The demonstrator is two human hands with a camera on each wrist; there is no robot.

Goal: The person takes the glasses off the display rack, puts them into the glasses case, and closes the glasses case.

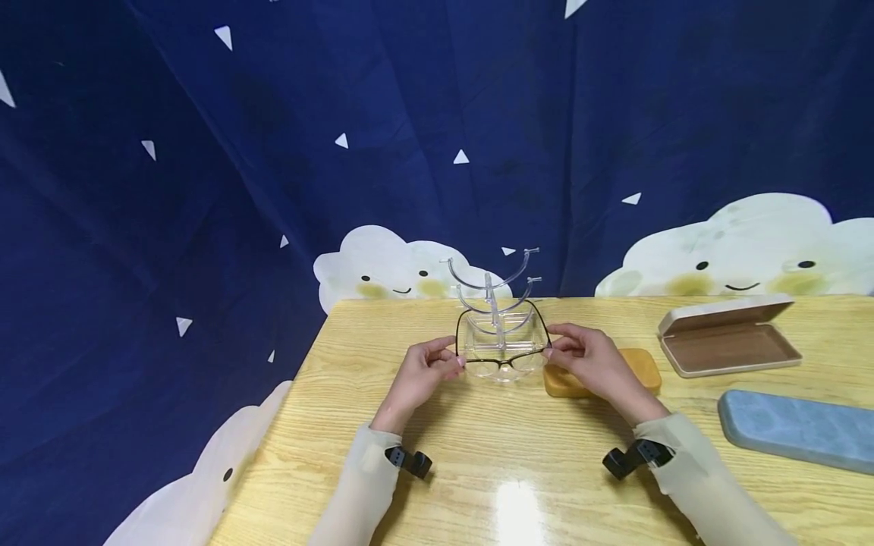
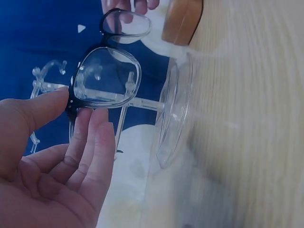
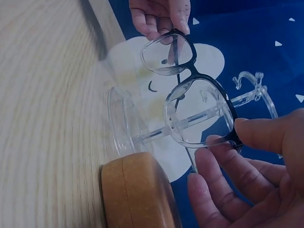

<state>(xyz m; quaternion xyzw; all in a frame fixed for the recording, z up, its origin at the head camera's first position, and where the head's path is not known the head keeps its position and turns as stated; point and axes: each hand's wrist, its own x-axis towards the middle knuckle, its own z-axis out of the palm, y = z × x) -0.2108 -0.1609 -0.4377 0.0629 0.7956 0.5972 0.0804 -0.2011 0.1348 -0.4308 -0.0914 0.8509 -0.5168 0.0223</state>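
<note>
A pair of black-framed eyeglasses (image 1: 504,363) with clear lower rims is held between both hands, its temples pointing away toward a clear acrylic display stand (image 1: 497,318). My left hand (image 1: 425,373) pinches the left corner of the frame, thumb (image 2: 50,105) in front and fingers behind. At the opposite corner my right hand (image 1: 590,360) pinches the frame the same way, seen close in the right wrist view. The stand rises upright on a round base (image 2: 175,114), with several curved arms, and the glasses overlap its lower part in the head view.
An orange glasses case (image 1: 642,368) lies beneath and beside the right hand. Farther right, a white-edged case (image 1: 730,345) stands open with a brown inside, and a blue case (image 1: 799,428) lies nearer. A dark blue curtain (image 1: 410,114) hangs behind the wooden table (image 1: 478,455).
</note>
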